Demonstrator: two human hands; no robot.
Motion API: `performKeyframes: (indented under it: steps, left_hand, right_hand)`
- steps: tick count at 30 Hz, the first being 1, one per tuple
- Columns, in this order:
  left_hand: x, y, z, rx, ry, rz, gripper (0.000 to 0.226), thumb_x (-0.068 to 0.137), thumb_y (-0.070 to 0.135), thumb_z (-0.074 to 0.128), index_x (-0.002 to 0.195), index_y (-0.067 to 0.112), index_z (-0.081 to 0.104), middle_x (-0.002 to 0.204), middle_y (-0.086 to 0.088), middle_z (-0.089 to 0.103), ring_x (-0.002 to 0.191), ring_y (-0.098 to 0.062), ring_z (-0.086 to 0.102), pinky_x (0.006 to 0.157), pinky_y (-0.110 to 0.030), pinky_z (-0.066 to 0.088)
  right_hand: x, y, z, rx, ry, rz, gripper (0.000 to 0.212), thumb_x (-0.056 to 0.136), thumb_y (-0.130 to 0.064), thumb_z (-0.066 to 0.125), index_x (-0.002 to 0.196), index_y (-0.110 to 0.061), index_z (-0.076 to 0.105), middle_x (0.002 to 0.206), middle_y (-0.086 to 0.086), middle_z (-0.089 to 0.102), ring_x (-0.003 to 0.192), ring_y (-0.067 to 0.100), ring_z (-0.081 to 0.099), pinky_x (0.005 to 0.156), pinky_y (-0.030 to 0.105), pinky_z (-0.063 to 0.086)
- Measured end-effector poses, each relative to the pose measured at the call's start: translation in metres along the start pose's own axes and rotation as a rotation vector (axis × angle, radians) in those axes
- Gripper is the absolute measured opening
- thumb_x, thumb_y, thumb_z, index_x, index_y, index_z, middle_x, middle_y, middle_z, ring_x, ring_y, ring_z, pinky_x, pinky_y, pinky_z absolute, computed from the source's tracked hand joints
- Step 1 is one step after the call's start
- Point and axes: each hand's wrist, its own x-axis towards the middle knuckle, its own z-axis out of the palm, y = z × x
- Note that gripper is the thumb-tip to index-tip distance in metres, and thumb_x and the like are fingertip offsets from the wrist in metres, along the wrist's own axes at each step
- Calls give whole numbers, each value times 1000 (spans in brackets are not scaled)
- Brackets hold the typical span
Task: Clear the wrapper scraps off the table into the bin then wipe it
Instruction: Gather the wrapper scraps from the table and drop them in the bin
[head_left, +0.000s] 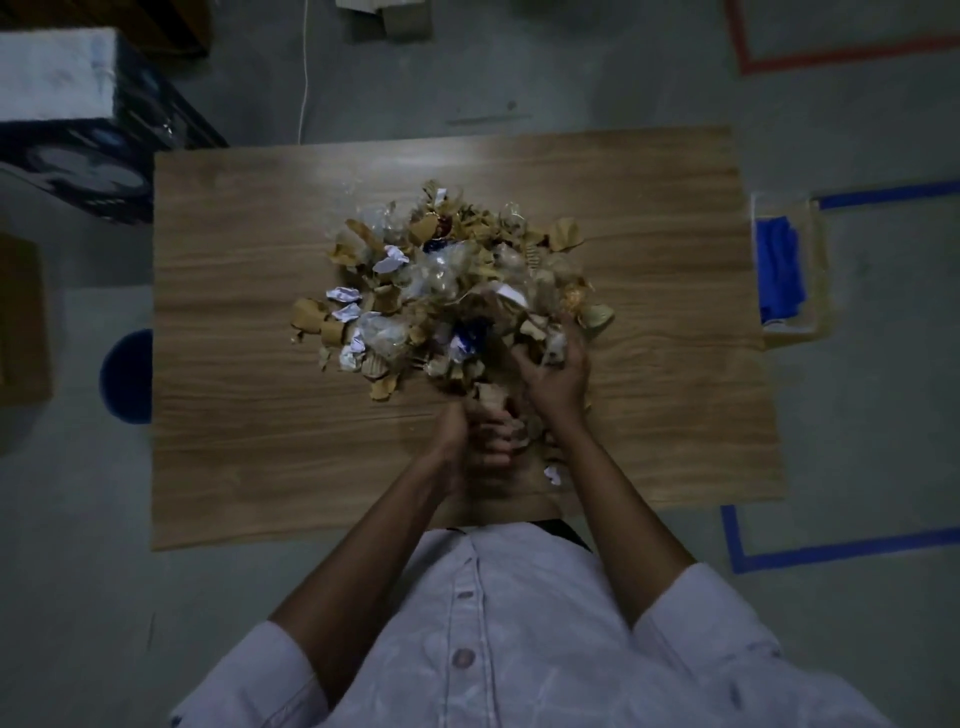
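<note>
The heap of crumpled brown, white and clear wrapper scraps (447, 280) sits in the middle of the pale wood-grain bench (249, 457), loose and spreading at its edges. The left hand (480, 436) is curled round a clutch of brown pieces at the near side. The right hand (553, 371) has its fingers hooked into the heap's near right corner, gripping more.

The step looks like gathering handfuls, with most of the heap not yet lifted. It is best to squeeze each load tight, since light paper and film spring open and shed bits. One small white scrap (553, 474) already lies apart near the right wrist.

The round blue object (127, 376) on the floor by the bench's left edge is probably the bin. Carry loads low over it. The folded blue cloth (777, 270) waits in a clear plastic tub (820, 291) off the right edge.
</note>
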Motion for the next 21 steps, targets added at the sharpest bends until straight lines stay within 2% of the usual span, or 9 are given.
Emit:
performKeyframes:
  steps: [3,5,6,8,10,14,17,20,21]
  left_hand:
    - [-14,7,5,-108,-344,-158,81,98,65,37,131,-5,60,113,-30,69,95,-42,71,80,-55,61]
    - [-10,12,16,-270,-452,-90,90,93,77,36,142,5,54,131,-28,63,116,-47,64,90,-67,54]
    - [-6,16,21,-367,-476,-34,89,92,78,37,146,8,51,138,-25,60,125,-46,59,99,-68,48]
    - [-1,28,32,-561,-479,63,88,95,75,38,150,7,47,144,-21,57,133,-41,54,112,-59,42]
    - [-3,44,38,-616,-461,151,86,98,72,35,146,4,52,141,-23,59,132,-40,56,111,-49,46]
    - [-2,71,35,-656,-390,268,83,99,69,41,141,-2,56,142,-29,55,132,-45,54,112,-55,43]
    - [-1,80,32,-473,-312,402,66,102,55,51,138,1,59,142,-25,56,132,-43,53,114,-58,40]
    - [-6,70,39,-36,-116,543,49,106,43,48,121,2,71,124,-14,72,117,-28,67,97,-45,56]
    - [-6,63,43,9,-83,569,44,105,38,52,114,1,74,117,-13,74,111,-27,69,92,-42,58]
  right_hand:
    - [-5,-27,-6,308,21,222,43,81,-10,83,119,-4,65,114,9,71,108,21,68,95,28,54]
    - [-16,-38,-10,444,16,397,31,85,-10,80,113,-3,70,102,5,76,97,19,72,88,30,57]
    - [-23,-42,-12,516,1,445,30,84,-10,80,112,-2,71,101,6,77,96,22,74,87,36,58]
    - [-35,-49,-15,583,-11,428,32,84,-5,78,114,2,70,107,11,76,99,25,74,87,40,60]
    - [-43,-54,-19,587,-18,391,23,81,1,75,104,4,72,99,11,75,89,21,73,78,36,59]
    - [-45,-48,-33,543,-86,388,16,72,0,74,82,-13,72,82,3,71,78,19,67,69,36,55]
    - [-42,-40,-38,443,-216,475,15,60,-12,74,72,-18,66,75,2,65,74,20,61,71,42,50]
    - [-39,-39,-38,342,-255,486,18,53,-17,72,71,-17,71,80,4,73,77,27,67,74,53,55]
    - [-38,-40,-37,315,-257,484,25,52,-19,72,77,-15,74,86,5,76,82,31,71,77,56,58]
